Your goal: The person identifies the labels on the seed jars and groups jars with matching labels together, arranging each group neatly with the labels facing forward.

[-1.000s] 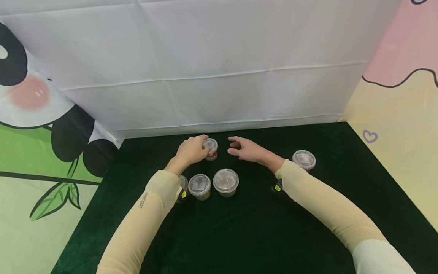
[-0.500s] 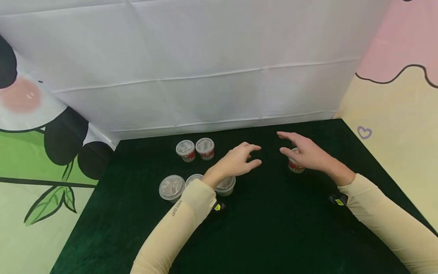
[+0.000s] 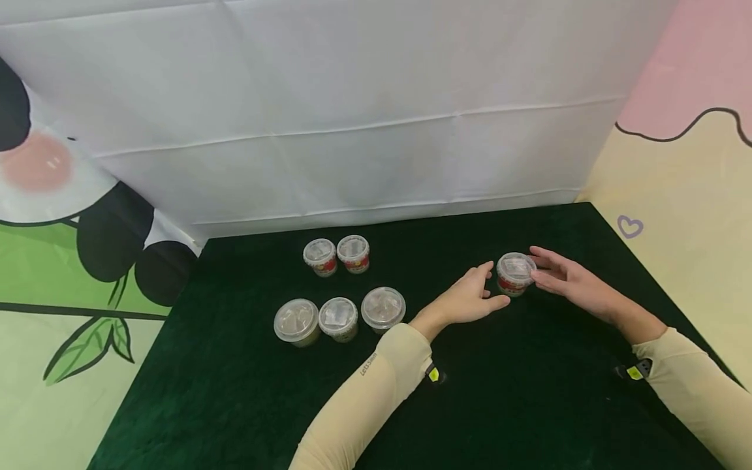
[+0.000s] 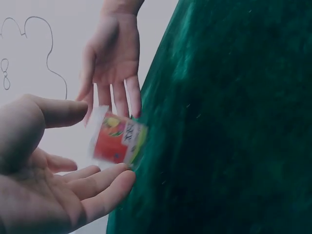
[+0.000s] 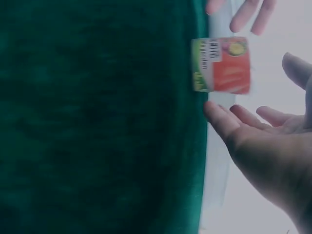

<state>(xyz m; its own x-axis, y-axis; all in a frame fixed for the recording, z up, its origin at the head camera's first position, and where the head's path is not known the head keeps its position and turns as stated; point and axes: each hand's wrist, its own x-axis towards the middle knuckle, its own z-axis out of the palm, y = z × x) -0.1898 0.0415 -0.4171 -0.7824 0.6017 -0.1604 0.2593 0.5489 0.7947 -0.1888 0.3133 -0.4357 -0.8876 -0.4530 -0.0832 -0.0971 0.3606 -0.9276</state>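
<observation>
A small lidded plastic cup [image 3: 514, 271] with a red and green label stands upright on the dark green cloth at the right. My left hand [image 3: 467, 297] is at its left side, fingers spread and relaxed. On the other side my right hand [image 3: 572, 281] has its fingertips right at the lid's rim, thumb apart from the fingers. In the left wrist view the cup's label [image 4: 117, 139] shows between both hands. The right wrist view shows the cup [image 5: 222, 66] just beyond the right fingertips, with no finger curled round it.
Two similar red-labelled cups, a left one [image 3: 320, 256] and a right one [image 3: 354, 253], stand side by side at the back. Nearer stand three lidded tubs in a row: a left tub [image 3: 296, 322], a middle tub [image 3: 338, 319] and a right tub [image 3: 384, 309]. A white cloth wall [image 3: 376, 163] rises behind.
Both hands have moved right. The left hand has come away from the back cups, where two now stand together, to the right cup. The right hand has passed to that cup's far side.
</observation>
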